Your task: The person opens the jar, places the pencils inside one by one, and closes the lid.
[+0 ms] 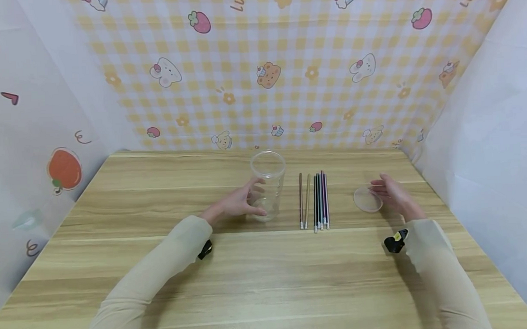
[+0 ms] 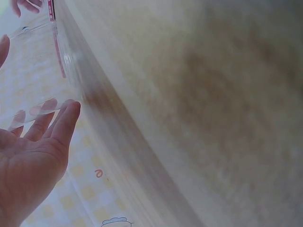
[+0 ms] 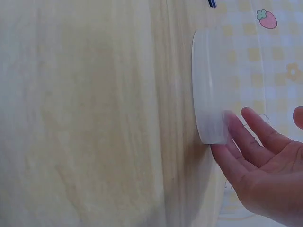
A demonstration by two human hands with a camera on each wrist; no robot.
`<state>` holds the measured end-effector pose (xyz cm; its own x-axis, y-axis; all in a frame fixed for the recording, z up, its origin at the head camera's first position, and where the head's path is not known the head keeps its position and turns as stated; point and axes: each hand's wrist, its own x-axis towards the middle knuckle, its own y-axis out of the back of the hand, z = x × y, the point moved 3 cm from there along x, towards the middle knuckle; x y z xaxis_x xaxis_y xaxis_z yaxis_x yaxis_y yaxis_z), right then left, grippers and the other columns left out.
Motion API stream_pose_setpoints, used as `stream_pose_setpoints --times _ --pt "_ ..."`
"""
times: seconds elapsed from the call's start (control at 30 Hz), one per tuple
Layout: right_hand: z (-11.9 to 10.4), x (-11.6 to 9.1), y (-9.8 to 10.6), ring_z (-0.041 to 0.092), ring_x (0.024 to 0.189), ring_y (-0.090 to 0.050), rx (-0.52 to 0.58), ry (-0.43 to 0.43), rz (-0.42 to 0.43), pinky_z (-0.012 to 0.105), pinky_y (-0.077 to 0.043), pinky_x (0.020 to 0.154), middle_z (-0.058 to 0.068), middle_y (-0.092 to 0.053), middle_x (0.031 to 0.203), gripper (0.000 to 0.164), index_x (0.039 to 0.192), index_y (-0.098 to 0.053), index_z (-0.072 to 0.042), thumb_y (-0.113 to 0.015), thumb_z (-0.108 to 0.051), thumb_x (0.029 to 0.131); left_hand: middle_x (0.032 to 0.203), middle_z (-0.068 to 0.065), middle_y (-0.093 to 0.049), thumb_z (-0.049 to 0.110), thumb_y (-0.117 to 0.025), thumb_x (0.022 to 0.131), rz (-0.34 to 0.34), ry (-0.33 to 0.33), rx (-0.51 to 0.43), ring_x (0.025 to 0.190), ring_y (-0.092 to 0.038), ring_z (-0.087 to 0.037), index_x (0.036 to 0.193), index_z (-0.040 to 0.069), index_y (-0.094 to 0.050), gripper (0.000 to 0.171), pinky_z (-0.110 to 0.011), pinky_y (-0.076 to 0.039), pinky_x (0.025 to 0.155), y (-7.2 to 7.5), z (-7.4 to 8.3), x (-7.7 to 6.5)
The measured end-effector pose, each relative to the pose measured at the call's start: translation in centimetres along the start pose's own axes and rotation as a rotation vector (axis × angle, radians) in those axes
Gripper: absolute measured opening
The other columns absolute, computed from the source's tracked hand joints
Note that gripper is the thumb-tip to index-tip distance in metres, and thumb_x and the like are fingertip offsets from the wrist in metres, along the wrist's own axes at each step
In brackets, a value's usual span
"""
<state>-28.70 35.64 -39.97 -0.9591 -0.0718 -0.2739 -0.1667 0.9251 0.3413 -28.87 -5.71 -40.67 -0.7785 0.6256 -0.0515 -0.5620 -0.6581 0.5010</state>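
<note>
In the head view a tall clear plastic cup stands upright on the table. My left hand is at its left side, thumb across the front near the base and fingers seen through the clear wall. The left wrist view shows this hand with nearly straight fingers overlapping the cup's wall. Farther right, a round clear lid lies on the table. My right hand is at the lid's right edge. Extended fingertips overlap the rim of the lid in the right wrist view, with the thumb apart.
Several pencils lie side by side between the cup and the lid, eraser ends toward me. The wooden table meets a yellow checked cloth at the back. White cloth walls flank both sides.
</note>
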Motion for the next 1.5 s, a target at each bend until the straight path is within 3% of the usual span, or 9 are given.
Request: stream_pose_setpoints --times 0.13,0.27,0.37,0.47,0.63,0.9,1.13,1.3,1.5 --pt "-0.8 -0.4 -0.6 0.040 0.123 -0.023 -0.043 0.040 0.078 0.045 -0.020 0.101 0.033 -0.024 0.133 0.064 0.131 -0.022 0.014 -0.016 -0.039 0.096 0.129 -0.017 -0.040 0.020 -0.075 0.071 -0.005 -0.006 -0.005 0.115 -0.042 -0.030 0.132 0.013 -0.024 0.079 -0.049 -0.031 0.094 0.0 0.7 -0.3" --pt "-1.9 -0.5 -1.5 0.039 0.122 -0.024 -0.080 0.116 0.184 0.046 -0.022 0.100 0.028 -0.029 0.133 0.056 0.131 -0.030 0.009 -0.030 -0.035 0.096 0.130 -0.022 -0.037 0.014 -0.072 0.074 -0.020 -0.001 -0.031 0.116 -0.039 -0.035 0.130 0.011 -0.024 0.074 -0.050 -0.030 0.094 0.2 2.5 -1.2" --pt "-2.8 -0.1 -2.6 0.038 0.120 -0.027 -0.044 0.168 0.175 0.045 -0.023 0.099 0.027 -0.032 0.131 0.055 0.129 -0.032 0.010 -0.035 -0.033 0.095 0.131 -0.023 -0.036 0.012 -0.071 0.075 -0.027 0.008 -0.041 0.116 -0.037 -0.037 0.131 0.011 -0.024 0.074 -0.050 -0.029 0.095 0.2 2.9 -1.4" --pt "-3.3 0.3 -3.6 0.039 0.121 -0.025 0.049 0.198 0.102 0.045 -0.022 0.100 0.029 -0.028 0.133 0.054 0.129 -0.028 0.013 -0.035 -0.030 0.096 0.132 -0.022 -0.035 0.013 -0.072 0.074 -0.027 0.014 -0.040 0.117 -0.037 -0.036 0.131 0.012 -0.023 0.076 -0.050 -0.028 0.095 0.2 2.2 -1.0" --pt "-3.9 0.8 -5.2 0.041 0.121 -0.026 0.200 0.158 -0.002 0.043 -0.023 0.100 0.033 -0.024 0.133 0.054 0.130 -0.022 0.015 -0.037 -0.024 0.096 0.132 -0.019 -0.036 0.016 -0.074 0.072 -0.017 0.014 -0.046 0.117 -0.037 -0.034 0.133 0.014 -0.022 0.080 -0.050 -0.028 0.095 0.0 0.3 -0.1" --pt "-3.8 1.7 -7.0 0.042 0.111 -0.040 0.145 0.094 -0.102 0.044 -0.031 0.095 0.036 -0.033 0.125 0.049 0.130 -0.022 0.014 -0.041 -0.013 0.094 0.130 -0.015 -0.039 0.021 -0.075 0.070 0.000 0.014 -0.021 0.116 -0.041 -0.029 0.133 0.013 -0.023 0.082 -0.046 -0.031 0.094 0.0 0.1 0.1" --pt "-4.0 2.9 -8.1 0.026 0.086 -0.059 0.069 0.059 -0.094 0.038 -0.043 0.084 0.033 -0.046 0.113 0.044 0.124 -0.031 0.017 -0.047 -0.007 0.091 0.130 -0.016 -0.039 0.022 -0.075 0.070 0.001 0.007 -0.025 0.115 -0.041 -0.030 0.133 0.012 -0.022 0.083 -0.045 -0.032 0.094 0.0 0.2 0.0" --pt "-3.9 3.9 -8.7 0.015 0.070 -0.060 0.048 -0.002 -0.072 0.029 -0.050 0.073 0.019 -0.059 0.092 0.041 0.120 -0.035 0.019 -0.051 -0.003 0.088 0.131 -0.015 -0.039 0.020 -0.075 0.071 -0.003 0.011 -0.026 0.116 -0.040 -0.030 0.133 0.013 -0.022 0.083 -0.046 -0.032 0.094 0.0 0.2 0.0" --pt "-3.6 4.7 -9.2 0.013 0.060 -0.058 -0.044 -0.006 -0.029 0.023 -0.051 0.060 0.009 -0.060 0.073 0.037 0.105 -0.051 0.014 -0.064 -0.011 0.081 0.131 -0.016 -0.038 0.019 -0.075 0.071 -0.005 0.015 -0.035 0.117 -0.038 -0.032 0.134 0.014 -0.021 0.082 -0.050 -0.028 0.095 0.0 0.2 -0.1"
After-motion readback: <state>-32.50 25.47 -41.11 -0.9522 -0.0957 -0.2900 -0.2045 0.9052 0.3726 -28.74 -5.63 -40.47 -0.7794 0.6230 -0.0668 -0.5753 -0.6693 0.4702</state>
